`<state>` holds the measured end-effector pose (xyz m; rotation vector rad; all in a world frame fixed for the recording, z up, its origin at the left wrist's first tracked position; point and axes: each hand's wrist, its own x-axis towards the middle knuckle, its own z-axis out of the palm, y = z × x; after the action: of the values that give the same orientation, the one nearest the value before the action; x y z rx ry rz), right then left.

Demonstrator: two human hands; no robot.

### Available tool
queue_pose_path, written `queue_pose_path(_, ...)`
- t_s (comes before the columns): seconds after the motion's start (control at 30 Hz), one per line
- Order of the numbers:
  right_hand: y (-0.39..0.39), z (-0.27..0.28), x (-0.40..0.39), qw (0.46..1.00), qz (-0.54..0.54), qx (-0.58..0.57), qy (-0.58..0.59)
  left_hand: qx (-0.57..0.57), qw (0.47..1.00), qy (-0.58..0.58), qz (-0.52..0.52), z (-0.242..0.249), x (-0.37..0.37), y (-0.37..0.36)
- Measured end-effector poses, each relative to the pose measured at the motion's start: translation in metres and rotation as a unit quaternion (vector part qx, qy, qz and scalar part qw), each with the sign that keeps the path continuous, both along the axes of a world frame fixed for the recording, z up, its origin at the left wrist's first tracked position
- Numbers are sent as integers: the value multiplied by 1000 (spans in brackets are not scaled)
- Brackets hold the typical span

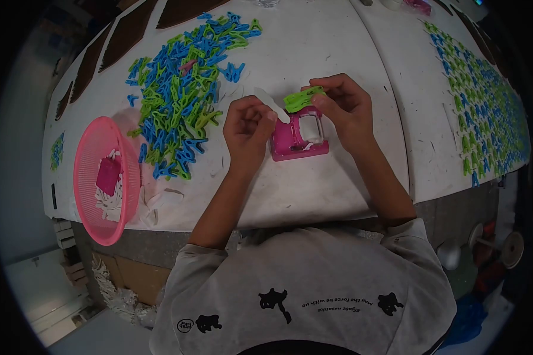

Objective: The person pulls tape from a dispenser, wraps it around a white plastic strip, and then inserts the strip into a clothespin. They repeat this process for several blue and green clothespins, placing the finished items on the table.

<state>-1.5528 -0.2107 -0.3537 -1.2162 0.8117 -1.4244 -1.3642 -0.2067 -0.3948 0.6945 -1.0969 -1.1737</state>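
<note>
My left hand (249, 122) pinches a thin white strip (272, 105) with a rounded end, tilted down to the right. In my right hand (345, 109) are bright green clothespins (302, 99), side by side between thumb and fingers. The strip's lower end comes close to the clothespins' left side. Just below both hands sits a magenta plastic device (285, 142) with a white block (309, 129) in its right half. Part of its far edge is hidden behind the clothespins.
A large heap of blue and green clothespins (177, 100) lies left of my hands. A pink basket (87, 177) at the table's near left edge holds white strips and a magenta piece (108, 176). Clothespins in rows (477, 106) cover the right side. Dark brown pieces (127, 35) line the far edge.
</note>
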Motion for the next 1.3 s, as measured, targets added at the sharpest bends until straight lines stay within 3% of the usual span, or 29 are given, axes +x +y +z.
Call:
queue_pose_path(0.3,1,-4,1,1000,-1,-23,8,-7,999,-28,-13,-4,2,0)
queue_pose_path(0.4,1,-2,1,999,-9,-31,-19,6,998,33,-54,-4,4,0)
queue_pose_path(0.47,0,1,-1,999,-12,-30,-30,60,981,128,-133,-1,7,-1)
queue_pose_path(0.5,-1,1,-2,999,-16,-28,-42,61,981,128,-132,-3,10,-4)
queue_pose_path(0.57,-2,2,-5,999,-25,-32,-36,31,958,178,-223,-8,14,-8)
queue_pose_path(0.93,-3,4,-5,998,-33,-37,-29,25,972,144,-182,-6,15,-8)
queue_pose_path(1.03,-9,3,-16,995,-78,-31,57,51,982,118,-141,-2,15,-6)
queue_pose_path(1.1,-21,0,-31,945,-177,-50,272,79,986,106,-105,2,15,-4)
queue_pose_path(1.13,-27,-5,-40,944,-176,-50,273,73,991,73,-81,3,16,-4)
queue_pose_path(1.23,-41,-32,-70,866,-213,-15,451,12,999,-23,-29,6,13,-6)
queue_pose_path(1.3,-42,-40,-80,705,-245,-96,658,-40,995,-86,1,10,13,-6)
